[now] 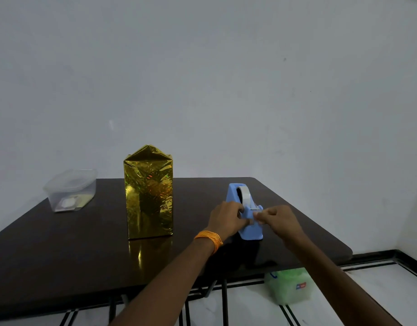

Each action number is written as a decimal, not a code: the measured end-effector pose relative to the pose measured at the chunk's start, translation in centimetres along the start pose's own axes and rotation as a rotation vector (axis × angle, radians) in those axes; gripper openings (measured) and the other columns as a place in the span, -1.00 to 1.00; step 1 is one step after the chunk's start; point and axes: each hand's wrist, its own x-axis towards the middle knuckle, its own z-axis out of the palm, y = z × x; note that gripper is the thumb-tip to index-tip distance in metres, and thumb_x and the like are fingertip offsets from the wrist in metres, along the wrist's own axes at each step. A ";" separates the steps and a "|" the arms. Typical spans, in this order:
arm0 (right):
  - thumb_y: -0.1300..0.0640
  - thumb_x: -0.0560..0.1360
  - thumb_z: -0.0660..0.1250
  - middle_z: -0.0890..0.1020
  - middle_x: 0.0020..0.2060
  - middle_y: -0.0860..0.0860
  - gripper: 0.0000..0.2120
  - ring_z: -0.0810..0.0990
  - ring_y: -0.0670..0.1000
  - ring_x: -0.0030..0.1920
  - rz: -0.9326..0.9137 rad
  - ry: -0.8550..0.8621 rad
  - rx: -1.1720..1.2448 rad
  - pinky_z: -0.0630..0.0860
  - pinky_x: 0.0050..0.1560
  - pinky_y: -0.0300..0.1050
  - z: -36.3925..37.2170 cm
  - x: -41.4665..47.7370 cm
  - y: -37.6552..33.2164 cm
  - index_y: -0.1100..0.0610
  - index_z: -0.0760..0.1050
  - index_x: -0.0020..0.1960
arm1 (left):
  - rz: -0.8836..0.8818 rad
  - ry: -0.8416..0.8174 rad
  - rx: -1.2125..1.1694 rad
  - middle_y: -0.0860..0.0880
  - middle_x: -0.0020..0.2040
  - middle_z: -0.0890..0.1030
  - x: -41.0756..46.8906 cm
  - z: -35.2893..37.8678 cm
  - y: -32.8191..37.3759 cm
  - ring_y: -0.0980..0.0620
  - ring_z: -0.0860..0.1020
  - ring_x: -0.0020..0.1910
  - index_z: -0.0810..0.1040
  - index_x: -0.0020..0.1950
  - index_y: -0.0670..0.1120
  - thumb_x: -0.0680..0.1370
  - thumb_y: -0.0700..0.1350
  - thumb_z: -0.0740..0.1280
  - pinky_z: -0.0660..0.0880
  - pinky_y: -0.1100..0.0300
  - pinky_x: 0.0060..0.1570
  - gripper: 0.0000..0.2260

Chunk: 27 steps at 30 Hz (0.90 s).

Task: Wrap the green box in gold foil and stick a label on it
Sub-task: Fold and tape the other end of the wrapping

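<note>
the gold foil (148,196) is crinkled, mirror-glossy, flecked holographic. the tabletop (61,255) is dark, polished, reflecting it. the tape dispenser (251,230) is matt pale-blue plastic, its tape (245,196) smooth white. the tub (69,189) is cloudy clear plastic. orange thread (208,240) wraps my left wrist.

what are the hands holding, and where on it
Left hand grips the blue tape dispenser at its front end; right hand pinches the tape at the cutter.

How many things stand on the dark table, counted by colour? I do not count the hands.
Gold: 1, the wrapped box
Blue: 1, the tape dispenser
Clear: 1, the plastic container
Total: 3
</note>
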 end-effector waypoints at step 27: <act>0.14 0.43 0.55 0.63 0.08 -0.07 -0.36 0.58 -0.12 0.15 -0.734 -0.223 0.269 0.54 0.14 -0.13 10.1 1.7 -17.6 -0.13 0.36 0.41 | 0.061 0.724 -0.165 0.13 -0.07 0.65 -4.9 -26.0 -7.0 0.21 0.59 -0.02 0.63 0.03 0.00 0.54 -0.14 0.38 0.56 0.18 -0.05 -0.89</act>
